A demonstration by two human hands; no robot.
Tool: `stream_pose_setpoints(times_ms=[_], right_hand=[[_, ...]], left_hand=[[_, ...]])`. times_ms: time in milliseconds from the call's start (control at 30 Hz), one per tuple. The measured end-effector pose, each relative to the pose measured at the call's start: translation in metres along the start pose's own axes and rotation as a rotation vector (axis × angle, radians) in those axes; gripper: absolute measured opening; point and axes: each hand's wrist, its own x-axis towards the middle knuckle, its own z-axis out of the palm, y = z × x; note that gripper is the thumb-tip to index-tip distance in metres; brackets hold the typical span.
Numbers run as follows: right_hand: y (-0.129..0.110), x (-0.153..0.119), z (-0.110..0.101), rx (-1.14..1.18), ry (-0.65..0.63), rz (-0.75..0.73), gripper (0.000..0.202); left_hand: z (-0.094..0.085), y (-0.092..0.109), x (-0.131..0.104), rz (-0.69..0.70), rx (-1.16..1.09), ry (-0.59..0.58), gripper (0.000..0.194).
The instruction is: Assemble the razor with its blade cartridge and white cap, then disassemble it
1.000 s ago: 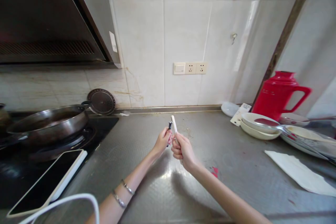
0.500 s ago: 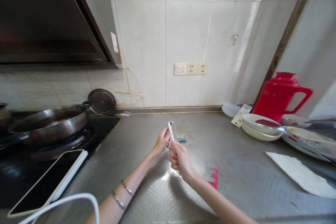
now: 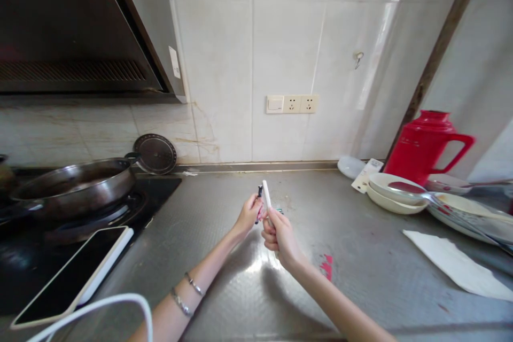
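Observation:
My right hand [image 3: 282,238] is closed around a slim white stick-like handle [image 3: 266,193], which stands upright and leans a little left at its top. My left hand [image 3: 248,216] pinches a small dark, narrow piece [image 3: 259,191] whose tip pokes up above the fingers. The piece is too small to name. Both hands are close together over the metal counter, and the dark piece stands just left of the white handle, with a narrow gap at their tops. Behind my right fingers lies a small teal-green object [image 3: 279,210], mostly hidden.
A steel pan [image 3: 76,184] sits on the black stove [image 3: 160,192] at left, near a phone [image 3: 74,278] and a white cable [image 3: 132,296]. To the right are a red thermos [image 3: 425,144], stacked bowls [image 3: 395,200] and a white cloth or paper [image 3: 457,267]. A torn red patch [image 3: 327,267] marks the counter [image 3: 360,288].
The small piece across the top of the white handle is no longer there. A dark piece now shows in my left hand, and my right hand has shifted slightly right with the handle.

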Motion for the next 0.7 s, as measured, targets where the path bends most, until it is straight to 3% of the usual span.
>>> stream_pose_setpoints(times_ms=[233,400,600,700], right_hand=[[0.009,-0.005,0.002,-0.026,-0.034,0.067,0.046],[0.002,-0.001,0.000,0.017,0.013,-0.034,0.046],[0.002,-0.005,-0.004,0.002,0.012,0.063,0.045],[-0.005,-0.007,-0.003,0.021,0.018,0.024,0.045]], left_hand=[[-0.001,-0.003,0.001,-0.034,0.007,0.048,0.032],[0.001,0.001,0.000,0.014,-0.021,-0.032,0.036],[-0.002,-0.006,0.003,-0.024,-0.062,-0.029,0.038],[-0.002,-0.007,0.004,0.005,-0.048,-0.053,0.038]])
